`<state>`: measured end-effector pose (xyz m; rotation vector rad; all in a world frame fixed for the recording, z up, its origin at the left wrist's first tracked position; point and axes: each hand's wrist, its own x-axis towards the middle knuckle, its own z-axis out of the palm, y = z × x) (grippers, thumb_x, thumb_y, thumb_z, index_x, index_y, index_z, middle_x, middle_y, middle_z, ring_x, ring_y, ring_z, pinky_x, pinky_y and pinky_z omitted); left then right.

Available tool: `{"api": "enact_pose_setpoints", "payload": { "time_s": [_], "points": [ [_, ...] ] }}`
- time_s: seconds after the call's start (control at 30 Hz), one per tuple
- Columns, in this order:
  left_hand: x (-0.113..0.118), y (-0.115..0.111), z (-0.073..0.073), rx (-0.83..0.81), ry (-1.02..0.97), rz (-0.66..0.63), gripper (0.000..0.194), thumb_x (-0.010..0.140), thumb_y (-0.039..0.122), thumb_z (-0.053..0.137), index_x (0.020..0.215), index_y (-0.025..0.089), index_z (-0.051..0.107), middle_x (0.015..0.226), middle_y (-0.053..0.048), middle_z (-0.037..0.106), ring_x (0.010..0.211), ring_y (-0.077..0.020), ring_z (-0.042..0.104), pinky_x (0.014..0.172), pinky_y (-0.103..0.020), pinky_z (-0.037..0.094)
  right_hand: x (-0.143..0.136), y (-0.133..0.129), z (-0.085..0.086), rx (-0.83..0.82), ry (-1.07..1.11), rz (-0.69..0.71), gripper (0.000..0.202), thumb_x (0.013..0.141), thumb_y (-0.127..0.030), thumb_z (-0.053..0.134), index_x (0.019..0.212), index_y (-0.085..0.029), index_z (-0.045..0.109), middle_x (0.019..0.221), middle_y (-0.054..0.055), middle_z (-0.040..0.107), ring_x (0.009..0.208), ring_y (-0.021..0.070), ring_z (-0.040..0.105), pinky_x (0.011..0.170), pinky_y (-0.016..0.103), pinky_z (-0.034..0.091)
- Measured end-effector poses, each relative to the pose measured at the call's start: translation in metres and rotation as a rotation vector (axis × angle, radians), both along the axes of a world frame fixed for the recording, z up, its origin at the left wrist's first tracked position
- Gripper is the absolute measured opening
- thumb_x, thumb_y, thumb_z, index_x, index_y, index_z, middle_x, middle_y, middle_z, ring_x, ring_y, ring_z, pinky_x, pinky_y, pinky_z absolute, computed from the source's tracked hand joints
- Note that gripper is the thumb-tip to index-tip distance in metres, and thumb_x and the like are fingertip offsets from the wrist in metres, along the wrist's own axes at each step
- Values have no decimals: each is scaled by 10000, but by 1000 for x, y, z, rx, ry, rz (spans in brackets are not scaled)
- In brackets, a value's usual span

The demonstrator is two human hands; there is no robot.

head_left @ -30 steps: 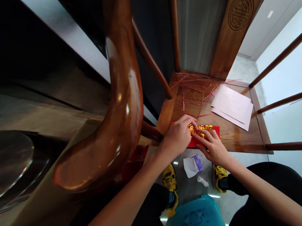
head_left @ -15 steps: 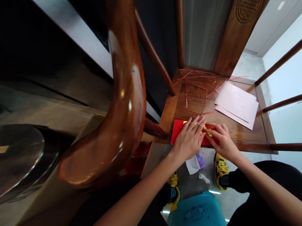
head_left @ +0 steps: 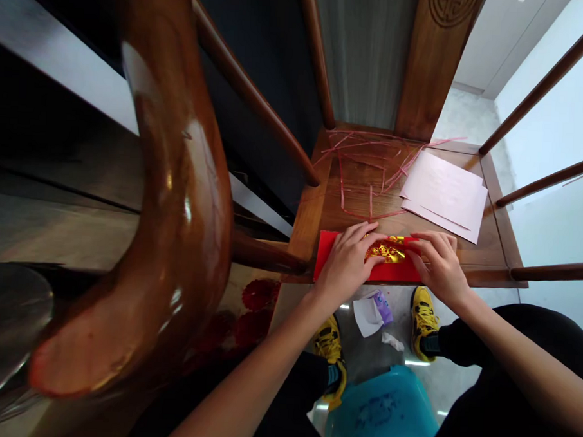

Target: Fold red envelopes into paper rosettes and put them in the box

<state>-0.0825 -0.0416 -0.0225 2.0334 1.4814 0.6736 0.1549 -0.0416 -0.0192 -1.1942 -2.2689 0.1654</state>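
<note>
A red envelope (head_left: 393, 272) with shiny gold print lies along the front edge of the wooden chair seat (head_left: 331, 198). My left hand (head_left: 350, 263) covers its left half, fingers bent over the upper side and thumb near the gold print. At the right part, my right hand (head_left: 437, 263) grips the upper edge between thumb and fingers. The gold patch shows between the two hands. Fingertips partly hide the far edge, so I cannot tell whether it is folded there.
Thin pink strips (head_left: 344, 182) lie tangled on the seat beside pale pink paper sheets (head_left: 442, 189). A polished wooden armrest (head_left: 186, 194) rises close on the left. Below are a purple packet (head_left: 383, 307), a crumpled tissue (head_left: 392, 342) and a blue stool (head_left: 384, 416).
My hands have moved apart, uncovering more gold print between them. My left hand's fingers have drawn in from spread to bent. The view has shifted slightly.
</note>
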Motion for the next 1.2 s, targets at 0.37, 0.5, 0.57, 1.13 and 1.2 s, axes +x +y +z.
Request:
{"api": "enact_pose_setpoints", "payload": {
  "time_s": [0.37,0.5,0.57,1.13,1.2],
  "points": [
    [0,-1,0,7,11,17,356,1034,85,466,1163,252,752,1537,-49,632,1446,-263,542,1224,-509,440,-1,-2,4,-226,-57,415,403,1028,-311,681,1427,-256,667,1485,163,650,1358,322,630,1141,604,578],
    [-2,-1,1,-37,73,-40,388,1076,163,449,1375,264,675,1624,-47,559,1516,-275,457,1257,-527,389,2,-1,4,-232,-28,385,424,1034,-320,670,1453,-255,645,1456,164,649,1356,323,613,1142,617,567],
    [-3,-2,2,-53,89,-54,420,1083,204,470,1482,257,592,1655,-57,526,1528,-274,437,1272,-520,367,2,-2,5,-258,0,355,447,1032,-345,677,1468,-267,624,1428,155,658,1346,324,607,1136,621,562],
    [0,0,0,-73,214,-111,606,1072,349,580,1638,264,378,1747,-91,392,1562,-319,375,1268,-577,344,-38,17,-4,-322,-12,-273,175,1013,-319,653,1138,-214,714,1064,105,795,959,292,740,858,419,552],
    [-1,0,0,-70,206,-111,598,1070,348,580,1630,252,391,1742,-99,400,1568,-316,373,1279,-571,332,-39,15,-5,-289,-61,-351,212,1006,-343,659,1173,-221,705,1066,104,814,950,318,743,851,450,540]
  ]
}}
